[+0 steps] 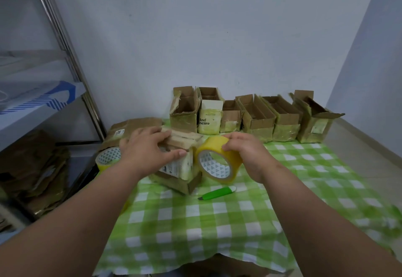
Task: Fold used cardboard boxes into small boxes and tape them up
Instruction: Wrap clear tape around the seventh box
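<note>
Left hand flat, right hand fingers curled.

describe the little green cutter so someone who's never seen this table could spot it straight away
Start at the green-and-white checked tablecloth and find the yellow roll of tape held upright in the right hand. On the cloth just nearer than that roll lies a small bright green plastic utility knife. It is the only slim, solid green object there, flat and untouched, unlike the brown cardboard boxes.
</note>
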Action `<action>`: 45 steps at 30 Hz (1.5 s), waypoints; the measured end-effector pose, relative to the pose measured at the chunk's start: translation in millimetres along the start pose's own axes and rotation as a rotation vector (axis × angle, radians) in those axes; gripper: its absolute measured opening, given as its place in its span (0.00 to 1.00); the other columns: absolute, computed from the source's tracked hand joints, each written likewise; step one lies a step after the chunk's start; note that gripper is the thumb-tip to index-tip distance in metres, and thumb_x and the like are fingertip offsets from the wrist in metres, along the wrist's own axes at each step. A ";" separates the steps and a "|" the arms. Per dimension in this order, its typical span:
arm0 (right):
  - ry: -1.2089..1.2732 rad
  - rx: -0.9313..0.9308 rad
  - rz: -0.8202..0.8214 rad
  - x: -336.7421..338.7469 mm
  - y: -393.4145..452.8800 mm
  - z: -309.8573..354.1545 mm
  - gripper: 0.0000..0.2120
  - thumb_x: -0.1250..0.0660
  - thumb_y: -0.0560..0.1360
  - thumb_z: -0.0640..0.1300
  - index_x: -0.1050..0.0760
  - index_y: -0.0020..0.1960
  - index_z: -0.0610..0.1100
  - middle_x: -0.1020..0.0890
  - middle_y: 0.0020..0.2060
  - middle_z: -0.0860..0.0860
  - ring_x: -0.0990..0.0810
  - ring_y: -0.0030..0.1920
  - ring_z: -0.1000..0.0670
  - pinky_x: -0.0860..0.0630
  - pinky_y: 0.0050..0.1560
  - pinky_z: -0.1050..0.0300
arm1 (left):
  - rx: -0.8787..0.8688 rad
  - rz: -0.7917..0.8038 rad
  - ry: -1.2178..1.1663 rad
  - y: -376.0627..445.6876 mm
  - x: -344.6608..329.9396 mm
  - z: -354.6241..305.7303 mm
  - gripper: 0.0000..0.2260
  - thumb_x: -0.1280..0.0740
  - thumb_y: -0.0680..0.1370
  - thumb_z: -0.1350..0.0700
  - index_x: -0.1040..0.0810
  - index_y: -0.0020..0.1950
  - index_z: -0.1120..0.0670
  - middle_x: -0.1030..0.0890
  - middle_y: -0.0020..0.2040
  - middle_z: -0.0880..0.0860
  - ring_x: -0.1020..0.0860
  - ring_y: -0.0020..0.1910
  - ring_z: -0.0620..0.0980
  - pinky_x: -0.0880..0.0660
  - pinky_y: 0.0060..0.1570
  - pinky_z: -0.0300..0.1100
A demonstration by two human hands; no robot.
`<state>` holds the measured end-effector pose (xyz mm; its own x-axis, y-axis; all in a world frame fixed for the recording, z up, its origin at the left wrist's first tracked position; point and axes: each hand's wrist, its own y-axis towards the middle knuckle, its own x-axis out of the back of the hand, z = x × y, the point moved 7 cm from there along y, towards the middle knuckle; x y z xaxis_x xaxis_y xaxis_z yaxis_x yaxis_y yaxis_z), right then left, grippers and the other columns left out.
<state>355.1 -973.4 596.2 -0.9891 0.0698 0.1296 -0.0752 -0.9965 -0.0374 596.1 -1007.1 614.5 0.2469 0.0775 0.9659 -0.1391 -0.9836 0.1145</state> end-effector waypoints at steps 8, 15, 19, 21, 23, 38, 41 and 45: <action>0.123 0.009 0.084 -42.7 -44.1 -13.7 0.13 0.30 0.68 0.38 0.18 0.51 0.46 0.14 0.46 0.44 0.18 0.51 0.40 0.24 0.56 0.41 | -0.141 0.174 -0.310 -24.7 -11.3 -6.1 0.36 0.38 0.64 0.41 0.32 0.74 0.42 0.40 0.78 0.48 0.47 0.78 0.52 0.49 0.77 0.51; 0.282 0.058 0.078 -64.7 -73.8 -31.5 0.17 0.32 0.76 0.33 0.23 0.61 0.47 0.14 0.50 0.50 0.16 0.51 0.50 0.22 0.48 0.57 | -0.228 0.090 -0.266 -39.4 -22.2 -1.1 0.29 0.31 0.78 0.51 0.39 0.76 0.37 0.45 0.80 0.49 0.54 0.80 0.54 0.50 0.77 0.52; 0.183 0.046 0.049 -67.4 -81.3 -39.3 0.08 0.32 0.77 0.41 0.22 0.56 0.46 0.15 0.47 0.48 0.17 0.46 0.52 0.24 0.46 0.61 | -0.214 0.084 -0.267 -37.2 -23.0 -0.4 0.27 0.35 0.81 0.57 0.37 0.75 0.36 0.46 0.80 0.45 0.55 0.80 0.52 0.50 0.77 0.52; 0.145 0.038 0.062 -70.5 -85.6 -45.3 0.07 0.33 0.79 0.45 0.20 0.53 0.43 0.16 0.47 0.44 0.18 0.46 0.51 0.25 0.49 0.58 | -0.220 0.077 -0.266 -36.4 -23.6 -0.8 0.26 0.36 0.81 0.58 0.37 0.75 0.37 0.45 0.80 0.46 0.55 0.80 0.53 0.51 0.77 0.52; 0.171 0.026 0.074 -74.9 -89.5 -52.1 0.09 0.33 0.77 0.47 0.20 0.51 0.42 0.17 0.48 0.42 0.19 0.47 0.50 0.26 0.50 0.57 | -0.227 0.074 -0.283 -36.1 -24.9 0.3 0.26 0.37 0.81 0.59 0.37 0.75 0.38 0.45 0.80 0.46 0.56 0.80 0.53 0.52 0.78 0.52; 0.077 0.044 0.003 -91.9 -103.6 -67.0 0.25 0.35 0.68 0.62 0.23 0.49 0.40 0.19 0.43 0.40 0.23 0.40 0.50 0.25 0.43 0.52 | -0.220 0.095 -0.419 -31.9 -27.0 15.9 0.27 0.37 0.80 0.65 0.31 0.73 0.40 0.45 0.80 0.46 0.58 0.79 0.48 0.53 0.78 0.50; 0.056 0.046 -0.024 -95.3 -107.0 -68.7 0.28 0.35 0.67 0.66 0.23 0.47 0.41 0.19 0.39 0.42 0.24 0.37 0.50 0.24 0.42 0.50 | -0.207 0.106 -0.439 -30.2 -22.6 13.6 0.27 0.37 0.80 0.66 0.30 0.72 0.41 0.44 0.80 0.46 0.57 0.79 0.48 0.54 0.77 0.48; 0.049 0.041 -0.032 -97.8 -104.9 -67.1 0.14 0.35 0.75 0.58 0.21 0.46 0.48 0.17 0.41 0.45 0.19 0.41 0.44 0.21 0.48 0.45 | -0.194 0.117 -0.387 -29.8 -12.6 8.4 0.25 0.39 0.79 0.62 0.31 0.73 0.41 0.44 0.80 0.47 0.55 0.80 0.50 0.52 0.76 0.47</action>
<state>451.3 -872.6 520.9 -0.9914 0.1024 0.0813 -0.1022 -0.9947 0.0069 605.2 -980.1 596.9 0.5541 -0.1348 0.8215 -0.3557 -0.9305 0.0872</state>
